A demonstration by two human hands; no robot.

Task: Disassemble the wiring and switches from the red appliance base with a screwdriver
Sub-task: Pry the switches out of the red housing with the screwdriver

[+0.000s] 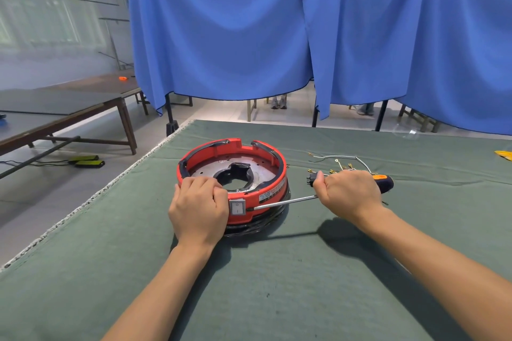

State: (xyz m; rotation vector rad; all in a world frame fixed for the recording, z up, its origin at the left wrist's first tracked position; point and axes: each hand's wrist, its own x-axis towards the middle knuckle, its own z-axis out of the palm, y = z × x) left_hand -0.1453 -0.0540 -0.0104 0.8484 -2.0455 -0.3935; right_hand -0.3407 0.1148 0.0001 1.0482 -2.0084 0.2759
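A round red appliance base (249, 158) with a metal plate inside sits on the green cloth, black cable coiled under it. My left hand (198, 207) grips its near-left rim. A grey rocker switch (237, 207) sits in the near wall, just right of that hand. My right hand (350, 194) holds a screwdriver by its orange-and-black handle (383, 181). The metal shaft (285, 201) points left, its tip at the right edge of the switch. A loose bundle of white wires with brass terminals (339, 162) lies behind my right hand, next to a small black connector (310, 178).
The green cloth table (277, 285) ends at a frayed left edge. Blue curtains (277, 22) hang behind it, with people's feet visible beneath. A yellow object (504, 154) lies at the far right edge. Brown tables (69, 113) stand to the left.
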